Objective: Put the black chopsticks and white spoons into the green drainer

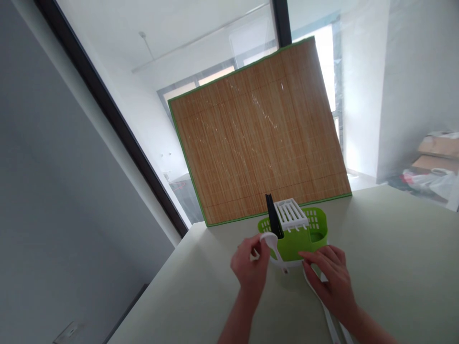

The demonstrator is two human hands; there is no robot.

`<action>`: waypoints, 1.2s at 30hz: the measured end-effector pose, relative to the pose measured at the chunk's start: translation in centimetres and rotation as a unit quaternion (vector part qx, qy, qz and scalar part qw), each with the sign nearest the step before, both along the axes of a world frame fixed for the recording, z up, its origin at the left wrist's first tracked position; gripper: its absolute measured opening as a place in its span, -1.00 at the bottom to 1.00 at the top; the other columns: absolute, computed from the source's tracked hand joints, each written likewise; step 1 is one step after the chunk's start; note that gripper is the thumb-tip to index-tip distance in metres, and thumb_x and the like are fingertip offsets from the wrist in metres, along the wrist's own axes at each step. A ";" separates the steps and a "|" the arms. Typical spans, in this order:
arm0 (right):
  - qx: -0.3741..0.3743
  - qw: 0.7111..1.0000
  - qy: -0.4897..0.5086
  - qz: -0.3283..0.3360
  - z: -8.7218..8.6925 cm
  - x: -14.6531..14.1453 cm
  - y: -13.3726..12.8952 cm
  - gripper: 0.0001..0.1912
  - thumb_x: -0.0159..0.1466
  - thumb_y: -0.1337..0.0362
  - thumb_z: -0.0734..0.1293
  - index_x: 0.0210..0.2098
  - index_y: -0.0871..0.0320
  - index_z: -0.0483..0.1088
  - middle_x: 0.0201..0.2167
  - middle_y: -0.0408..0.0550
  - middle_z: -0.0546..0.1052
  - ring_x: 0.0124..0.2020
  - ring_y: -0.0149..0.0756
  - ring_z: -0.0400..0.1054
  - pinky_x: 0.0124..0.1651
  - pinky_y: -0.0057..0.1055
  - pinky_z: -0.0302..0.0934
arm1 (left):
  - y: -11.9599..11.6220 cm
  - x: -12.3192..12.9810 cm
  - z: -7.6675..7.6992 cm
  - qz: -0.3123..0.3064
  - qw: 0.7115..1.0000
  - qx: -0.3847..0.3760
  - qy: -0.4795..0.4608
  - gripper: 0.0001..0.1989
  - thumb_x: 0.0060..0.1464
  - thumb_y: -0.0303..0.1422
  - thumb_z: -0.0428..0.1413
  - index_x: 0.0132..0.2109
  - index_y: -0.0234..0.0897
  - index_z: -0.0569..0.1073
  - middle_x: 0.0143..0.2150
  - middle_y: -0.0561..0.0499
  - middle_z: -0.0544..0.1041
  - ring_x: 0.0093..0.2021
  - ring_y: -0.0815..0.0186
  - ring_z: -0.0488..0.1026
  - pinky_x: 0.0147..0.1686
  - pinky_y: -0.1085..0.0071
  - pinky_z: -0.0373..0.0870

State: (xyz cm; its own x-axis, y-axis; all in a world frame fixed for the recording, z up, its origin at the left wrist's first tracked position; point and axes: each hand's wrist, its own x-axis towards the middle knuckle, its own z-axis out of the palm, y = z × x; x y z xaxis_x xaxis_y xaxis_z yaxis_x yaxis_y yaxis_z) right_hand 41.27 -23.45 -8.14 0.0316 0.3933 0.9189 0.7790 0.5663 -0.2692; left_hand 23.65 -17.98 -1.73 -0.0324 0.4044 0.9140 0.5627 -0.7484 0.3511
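My left hand (249,263) is closed around the bowl end of a small white spoon (273,242), whose handle slants down to the right in front of the basket. The green plastic utensil basket (294,246) stands on the table with a white slotted rack (290,214) across its top. Black chopsticks (273,217) lean upright in its left part. My right hand (328,272) is at the basket's lower right front, thumb and forefinger stretched out near each other, holding nothing I can see. White long-handled utensils (330,322) lie partly hidden beneath it.
A bamboo mat (258,134) with green edging stands upright behind the basket, against a glass pane. The pale table (390,248) spreads to both sides. A grey wall (53,167) rises at left. Boxes (439,150) and bags lie beyond the table at right.
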 end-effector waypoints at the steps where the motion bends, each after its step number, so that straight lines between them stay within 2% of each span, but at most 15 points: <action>1: 0.000 1.000 0.006 0.000 0.1 0.0 0.0 -0.77 0.23 0.44 0.30 -0.12 0.13 0.37 -0.41 -0.12 0.50 -0.36 -0.27 0.27 -0.13 -0.14 0.07 | 0.8 -0.3 1.5 0.021 0.999 0.004 -0.029 -0.96 0.06 -0.41 0.14 -0.33 -0.25 0.49 -0.55 0.16 0.40 -0.56 0.49 0.27 -0.48 0.58 0.24; 4: -0.001 1.000 0.009 -0.004 0.1 0.1 0.0 -0.80 0.23 0.44 0.30 -0.16 0.11 0.38 -0.41 -0.12 0.50 -0.36 -0.27 0.27 -0.14 -0.14 0.07 | 3.9 -0.4 5.0 0.041 0.995 0.012 -0.088 -0.88 0.08 -0.32 0.12 -0.33 -0.27 0.50 -0.53 0.14 0.42 -0.54 0.49 0.28 -0.48 0.57 0.26; 5: 0.000 1.000 0.007 -0.005 0.1 0.1 0.0 -0.81 0.23 0.43 0.30 -0.17 0.11 0.38 -0.41 -0.12 0.51 -0.35 -0.26 0.27 -0.13 -0.14 0.07 | 5.1 -0.2 5.6 0.036 0.995 0.008 -0.094 -0.85 0.08 -0.29 0.12 -0.32 -0.28 0.50 -0.52 0.13 0.43 -0.54 0.48 0.29 -0.48 0.57 0.26; 7: 0.000 1.000 0.003 -0.007 0.0 0.2 0.1 -0.82 0.22 0.43 0.31 -0.19 0.10 0.38 -0.41 -0.13 0.51 -0.34 -0.26 0.27 -0.12 -0.14 0.07 | 7.4 0.2 6.0 0.021 0.996 -0.016 -0.087 -0.82 0.08 -0.26 0.11 -0.32 -0.28 0.51 -0.50 0.10 0.47 -0.53 0.47 0.32 -0.49 0.57 0.26; 9: 0.000 1.000 -0.001 -0.008 -0.2 0.2 0.2 -0.82 0.21 0.43 0.31 -0.20 0.10 0.39 -0.41 -0.14 0.51 -0.34 -0.26 0.28 -0.11 -0.14 0.07 | 9.2 0.8 5.2 0.017 0.996 -0.057 -0.059 -0.80 0.08 -0.25 0.09 -0.32 -0.28 0.51 -0.49 0.09 0.49 -0.51 0.46 0.36 -0.47 0.55 0.25; 12: 0.003 1.000 -0.005 -0.008 -0.3 0.2 0.3 -0.82 0.21 0.44 0.32 -0.20 0.09 0.39 -0.42 -0.15 0.51 -0.35 -0.28 0.28 -0.12 -0.16 0.07 | 11.0 1.4 3.0 0.058 0.988 -0.142 0.013 -0.80 0.09 -0.25 0.07 -0.31 -0.26 0.52 -0.46 0.07 0.52 -0.46 0.43 0.42 -0.41 0.52 0.24; 16: 0.000 1.000 -0.006 -0.010 -0.4 0.1 0.5 -0.84 0.21 0.44 0.32 -0.22 0.10 0.39 -0.43 -0.17 0.51 -0.36 -0.29 0.28 -0.11 -0.17 0.07 | 11.9 1.8 0.1 0.094 0.969 -0.216 0.069 -0.83 0.06 -0.27 0.08 -0.34 -0.23 0.52 -0.44 0.07 0.54 -0.42 0.39 0.44 -0.39 0.49 0.20; 20: -0.011 1.000 -0.007 -0.015 -0.3 0.1 0.4 -0.85 0.22 0.43 0.31 -0.23 0.09 0.39 -0.43 -0.17 0.51 -0.36 -0.29 0.28 -0.10 -0.17 0.06 | 12.2 2.0 -1.3 0.100 0.954 -0.267 0.089 -0.82 0.06 -0.27 0.06 -0.35 -0.23 0.51 -0.43 0.07 0.56 -0.41 0.37 0.45 -0.43 0.49 0.17; 27: -0.026 0.999 -0.012 -0.019 -0.1 0.3 0.5 -0.87 0.23 0.41 0.30 -0.24 0.08 0.40 -0.43 -0.17 0.51 -0.38 -0.29 0.30 -0.10 -0.20 0.06 | 12.0 2.1 -0.9 0.119 0.928 -0.329 0.131 -0.83 0.02 -0.27 0.08 -0.36 -0.23 0.53 -0.41 0.04 0.56 -0.37 0.31 0.44 -0.45 0.47 0.13; 36: -0.046 0.998 -0.020 -0.035 -0.3 1.1 1.1 -0.93 0.26 0.38 0.28 -0.26 0.12 0.38 -0.42 -0.14 0.51 -0.36 -0.27 0.31 -0.14 -0.22 0.07 | 12.3 1.6 0.3 0.113 0.918 -0.347 0.158 -0.78 0.03 -0.23 0.09 -0.31 -0.20 0.59 -0.37 -0.04 0.57 -0.33 0.25 0.46 -0.40 0.43 0.21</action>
